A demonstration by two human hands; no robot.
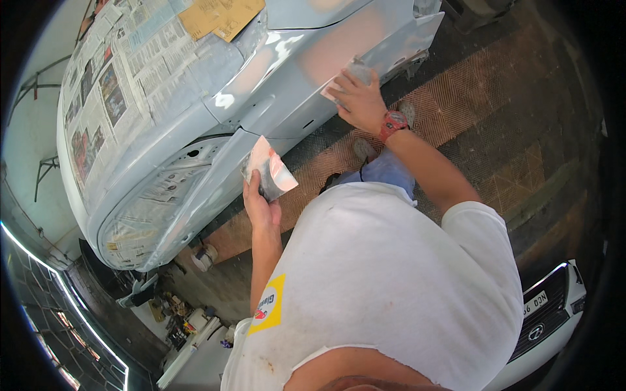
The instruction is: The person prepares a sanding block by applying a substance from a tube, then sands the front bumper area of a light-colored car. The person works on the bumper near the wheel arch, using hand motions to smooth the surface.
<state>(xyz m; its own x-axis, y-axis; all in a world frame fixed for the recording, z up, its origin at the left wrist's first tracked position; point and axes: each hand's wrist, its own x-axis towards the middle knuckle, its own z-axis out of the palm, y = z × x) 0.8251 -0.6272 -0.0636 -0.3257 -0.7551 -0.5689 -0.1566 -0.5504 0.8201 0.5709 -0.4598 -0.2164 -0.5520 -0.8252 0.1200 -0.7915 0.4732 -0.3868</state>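
My left hand [261,207] is closed around a curled sheet of sandpaper [268,171], dark grey on one face and dusty pale pink on the other. It is held up beside the car, near the door edge. My right hand [357,99], with a red watch on the wrist, presses a grey piece of sandpaper [358,68] flat on the car's side panel. Its pinkish-white edge shows past the fingers, and the palm hides the rest. Under and around that hand the grey-primed car body [287,91] has smooth pinkish patches.
Newspaper [140,85] and brown paper [222,16] cover the car's glass and roof. A white bucket [204,257] stands on the floor by the car. Behind me are a white car's front [554,313] and a cluttered bench [189,345]. Patterned tiles [456,98] run along the floor.
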